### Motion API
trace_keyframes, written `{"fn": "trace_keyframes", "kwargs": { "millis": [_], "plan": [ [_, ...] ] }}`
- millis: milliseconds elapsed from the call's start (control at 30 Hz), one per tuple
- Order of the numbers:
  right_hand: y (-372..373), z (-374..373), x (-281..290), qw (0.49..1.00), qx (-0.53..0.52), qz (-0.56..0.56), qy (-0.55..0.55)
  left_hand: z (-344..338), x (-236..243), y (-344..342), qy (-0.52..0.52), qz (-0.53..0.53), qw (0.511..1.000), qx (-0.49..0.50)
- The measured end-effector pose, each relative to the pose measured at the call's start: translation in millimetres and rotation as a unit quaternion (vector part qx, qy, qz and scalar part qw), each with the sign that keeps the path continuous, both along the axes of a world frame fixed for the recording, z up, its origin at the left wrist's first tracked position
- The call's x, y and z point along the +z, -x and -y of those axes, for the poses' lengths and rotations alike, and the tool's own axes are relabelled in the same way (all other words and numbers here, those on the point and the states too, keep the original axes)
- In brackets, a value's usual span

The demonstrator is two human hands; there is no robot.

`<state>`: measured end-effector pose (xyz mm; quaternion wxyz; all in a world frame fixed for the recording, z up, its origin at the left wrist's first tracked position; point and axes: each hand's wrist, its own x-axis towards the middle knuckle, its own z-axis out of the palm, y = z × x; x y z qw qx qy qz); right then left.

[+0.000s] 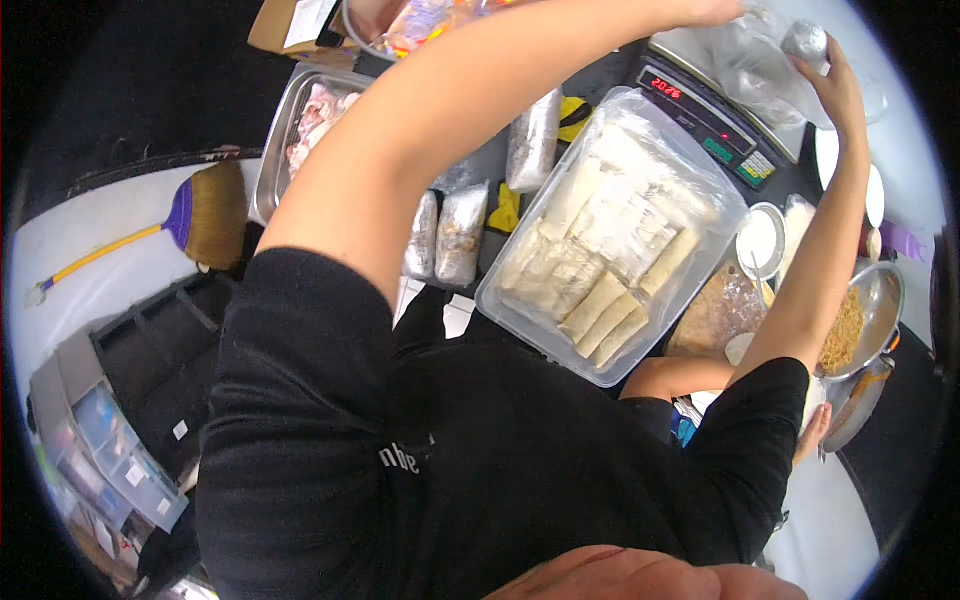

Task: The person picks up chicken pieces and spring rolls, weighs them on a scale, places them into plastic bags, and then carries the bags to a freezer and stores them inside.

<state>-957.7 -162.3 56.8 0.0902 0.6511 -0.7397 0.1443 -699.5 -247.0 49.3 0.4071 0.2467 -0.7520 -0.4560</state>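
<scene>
At the far left a broom (205, 212) with tan bristles, a purple collar and a yellow handle is lying on the pale floor. Right of it, a steel tray (272, 150) is holding pale pink pieces of raw meat.

You are stretching your left arm across the scene toward the far right; your left hand (715, 10) is running off the top edge, so I cannot tell how far its fingers are open, only that it is meeting the top of the clear plastic bag (755, 65). Under that arm, three foil-and-film wrapped packs (460, 232) are lying side by side on the dark counter, with a crumpled yellow cloth (507, 210) just beside them.

Nearer you, a clear, rectangular, thin-walled plastic tub (610, 235) is holding rows of pale, floury rolled wrappers. Beyond it, a digital scale (705, 112) with a red lit display is sitting under the bag.

Your right hand (835, 85) is reaching up at the far right, fingers curled loosely around the crinkled, see-through bag, touching a small silvery wrapped lump (805, 40) at its upper end. The bag is hanging over the scale's platform.

Below your right forearm, a small round white-filled cup (760, 240) is standing, and at the right a shiny metal bowl (885, 290) is holding golden shredded filling.
</scene>
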Motion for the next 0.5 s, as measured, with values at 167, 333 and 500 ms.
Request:
{"fn": "trace_keyframes", "kwargs": {
  "millis": [167, 333, 500],
  "plan": [
    [-9.8, -44.1, 42.1, 0.919, 0.063, 0.335, 0.198, -53.2, -0.4, -83.5, 0.026, 0.064, 0.996, 0.047],
    [-53.9, -67.2, 53.1, 0.624, 0.11, 0.736, 0.24, -91.5, -30.8, -192.2, -0.245, 0.08, 0.966, 0.01],
    [-232.9, -82.7, 38.0, 0.768, 0.046, 0.635, -0.073, -128.9, -7.0, -238.8, -0.267, -0.057, 0.954, -0.12]
  ]
}}
